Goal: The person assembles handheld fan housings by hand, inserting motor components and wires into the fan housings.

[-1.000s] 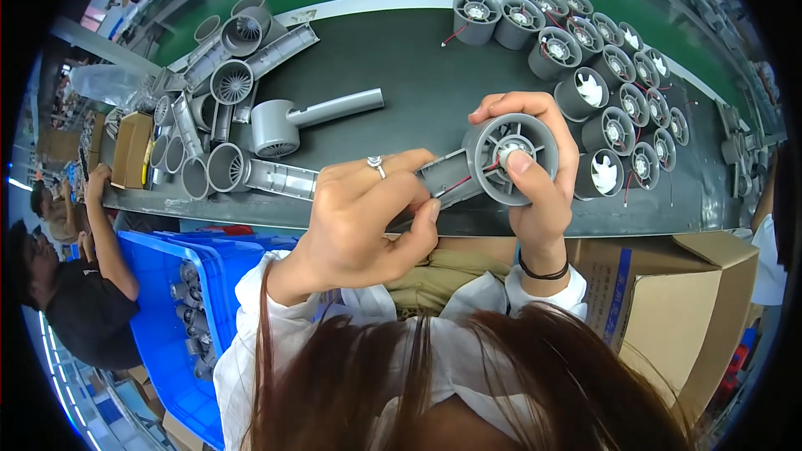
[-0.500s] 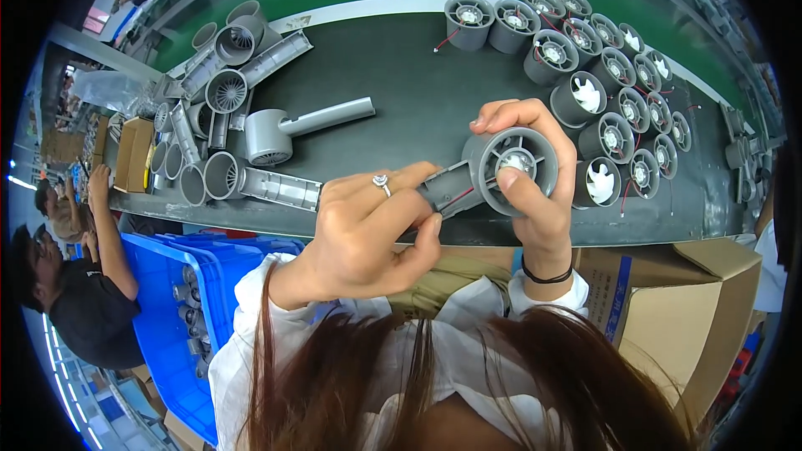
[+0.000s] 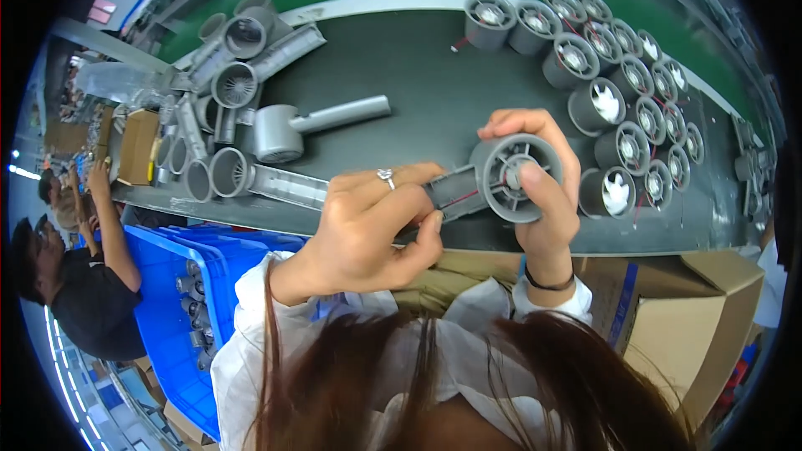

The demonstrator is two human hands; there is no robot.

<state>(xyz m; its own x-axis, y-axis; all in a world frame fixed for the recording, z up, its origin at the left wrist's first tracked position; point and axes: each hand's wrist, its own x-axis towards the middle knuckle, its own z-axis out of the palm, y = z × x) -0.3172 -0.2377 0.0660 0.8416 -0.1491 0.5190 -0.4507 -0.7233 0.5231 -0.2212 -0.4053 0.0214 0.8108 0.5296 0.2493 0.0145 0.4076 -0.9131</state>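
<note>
Between my hands is a grey fan housing with a half-open handle, its round end facing up and a red wire lying in the handle's channel. My right hand wraps round the cylinder, with the thumb pressed on the hub inside the ring. Fingers of my left hand pinch the handle's far end; a ring sits on one finger. Left of my hands, a closed grey housing with a handle lies on the dark bench. Closer to my left wrist is another open-handled housing.
Many grey cylinders with fans and red wires stand at the right. Loose grey housings are heaped at the left. A blue crate with motors stands below the bench, an open cardboard box at lower right. A co-worker sits at far left.
The view has shifted slightly, so bench items appear a little further right. Both hands keep their hold on the housing, with little visible movement.
</note>
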